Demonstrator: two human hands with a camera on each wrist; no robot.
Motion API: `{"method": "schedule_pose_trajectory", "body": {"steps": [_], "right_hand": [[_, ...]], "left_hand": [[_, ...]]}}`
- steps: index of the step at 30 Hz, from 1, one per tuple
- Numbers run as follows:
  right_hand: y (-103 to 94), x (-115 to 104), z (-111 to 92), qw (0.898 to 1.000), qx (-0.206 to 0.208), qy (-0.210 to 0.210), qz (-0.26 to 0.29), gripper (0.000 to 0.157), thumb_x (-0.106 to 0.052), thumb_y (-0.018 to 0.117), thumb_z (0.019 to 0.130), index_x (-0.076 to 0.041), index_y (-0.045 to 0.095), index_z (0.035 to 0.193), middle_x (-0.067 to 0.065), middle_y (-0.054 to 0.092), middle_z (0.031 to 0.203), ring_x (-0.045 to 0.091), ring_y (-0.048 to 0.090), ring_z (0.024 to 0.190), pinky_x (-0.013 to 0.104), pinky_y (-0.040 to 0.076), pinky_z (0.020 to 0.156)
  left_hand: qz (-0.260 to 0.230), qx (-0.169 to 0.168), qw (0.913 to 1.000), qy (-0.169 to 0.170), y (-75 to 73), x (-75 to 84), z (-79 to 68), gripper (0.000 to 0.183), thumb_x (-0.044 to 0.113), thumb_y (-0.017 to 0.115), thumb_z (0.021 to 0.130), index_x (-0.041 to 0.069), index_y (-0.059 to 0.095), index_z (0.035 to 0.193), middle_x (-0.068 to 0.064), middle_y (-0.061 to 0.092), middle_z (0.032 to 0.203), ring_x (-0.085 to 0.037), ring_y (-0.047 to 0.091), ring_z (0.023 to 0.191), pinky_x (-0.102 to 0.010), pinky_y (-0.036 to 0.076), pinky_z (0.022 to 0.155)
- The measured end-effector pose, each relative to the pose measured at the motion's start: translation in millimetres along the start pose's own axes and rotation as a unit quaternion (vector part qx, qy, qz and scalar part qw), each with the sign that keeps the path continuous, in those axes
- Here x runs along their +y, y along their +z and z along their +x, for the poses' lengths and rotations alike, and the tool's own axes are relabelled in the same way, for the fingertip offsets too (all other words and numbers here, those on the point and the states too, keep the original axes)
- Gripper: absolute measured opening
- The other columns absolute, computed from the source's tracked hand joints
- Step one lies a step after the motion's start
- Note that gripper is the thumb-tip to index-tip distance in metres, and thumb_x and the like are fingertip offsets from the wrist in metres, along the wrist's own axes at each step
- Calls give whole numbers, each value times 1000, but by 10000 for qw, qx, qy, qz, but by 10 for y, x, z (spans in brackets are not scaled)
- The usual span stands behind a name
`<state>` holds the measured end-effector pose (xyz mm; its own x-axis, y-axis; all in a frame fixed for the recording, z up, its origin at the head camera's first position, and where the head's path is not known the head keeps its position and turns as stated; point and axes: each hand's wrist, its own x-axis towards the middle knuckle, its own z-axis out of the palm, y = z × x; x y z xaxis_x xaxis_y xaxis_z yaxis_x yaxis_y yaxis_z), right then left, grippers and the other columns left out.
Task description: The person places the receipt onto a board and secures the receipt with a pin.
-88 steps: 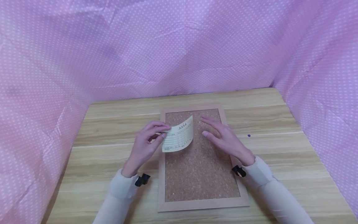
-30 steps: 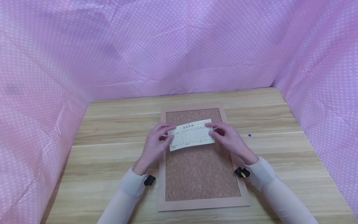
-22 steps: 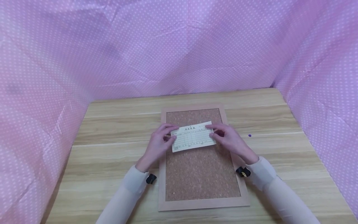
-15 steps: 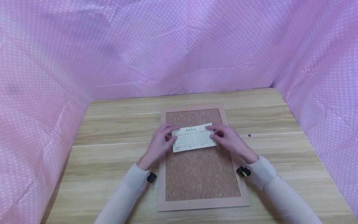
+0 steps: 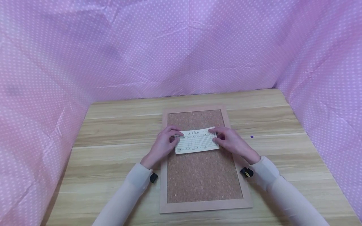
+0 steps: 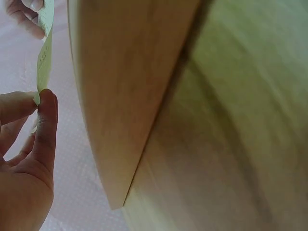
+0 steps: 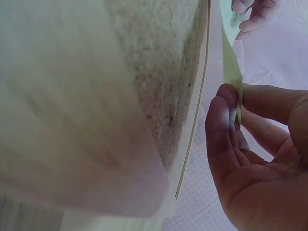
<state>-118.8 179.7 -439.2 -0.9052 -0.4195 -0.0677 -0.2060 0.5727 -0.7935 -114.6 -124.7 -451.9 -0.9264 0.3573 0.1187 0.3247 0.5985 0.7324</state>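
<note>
A cream paper receipt [image 5: 196, 142] printed with a ruled table is stretched out between both hands, over the upper half of a wood-framed cork board [image 5: 205, 179]. My left hand [image 5: 164, 142] pinches its left end between thumb and fingers. At the other end my right hand [image 5: 233, 142] has the same kind of pinch. Seen edge-on in the left wrist view, the receipt [image 6: 44, 67] bends slightly and stands off the board's frame [image 6: 125, 86]. A gap also shows between receipt [image 7: 231, 60] and cork [image 7: 168, 96] in the right wrist view.
The board lies on a light wood-grain table [image 5: 113, 138]. A small purple dot-like piece [image 5: 252, 137] sits on the table right of the board. Pink dotted cloth [image 5: 181, 53] hangs behind the table and along both sides.
Earlier, only my left hand held the receipt; my right hand then took its right end. Over the last second both hands brought it slightly toward me, and it now looks straighter.
</note>
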Motion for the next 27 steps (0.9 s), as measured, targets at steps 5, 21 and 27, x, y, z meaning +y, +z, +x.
{"method": "schedule_pose_trajectory", "body": {"steps": [5, 21, 27], "right_hand": [[0, 7, 12, 9998, -37, -61, -174, 39, -2, 68, 96, 0, 67, 135, 7, 61, 97, 18, 52, 75, 26, 44, 58], [17, 24, 51, 9978, -210, -15, -621, 41, -6, 70, 95, 3, 64, 135, 6, 59, 95, 20, 51, 82, 33, 44, 70], [11, 46, 47, 9977, -257, -21, -625, 42, -6, 70, 96, 4, 64, 136, 8, 60, 98, 21, 51, 85, 33, 43, 71]], "left_hand": [[177, -113, 9998, -9, 21, -19, 20, 21, -3, 70, 92, 4, 77, 111, -5, 63, 128, -18, 61, 100, -31, 53, 83], [464, -446, 9979, 72, 23, -76, 7, 33, 2, 78, 90, 3, 73, 122, -8, 59, 134, -26, 59, 120, -45, 49, 101], [969, -658, 9930, 142, -21, -72, -56, 50, 17, 83, 90, 4, 67, 135, -10, 55, 143, -32, 49, 138, -51, 38, 116]]}}
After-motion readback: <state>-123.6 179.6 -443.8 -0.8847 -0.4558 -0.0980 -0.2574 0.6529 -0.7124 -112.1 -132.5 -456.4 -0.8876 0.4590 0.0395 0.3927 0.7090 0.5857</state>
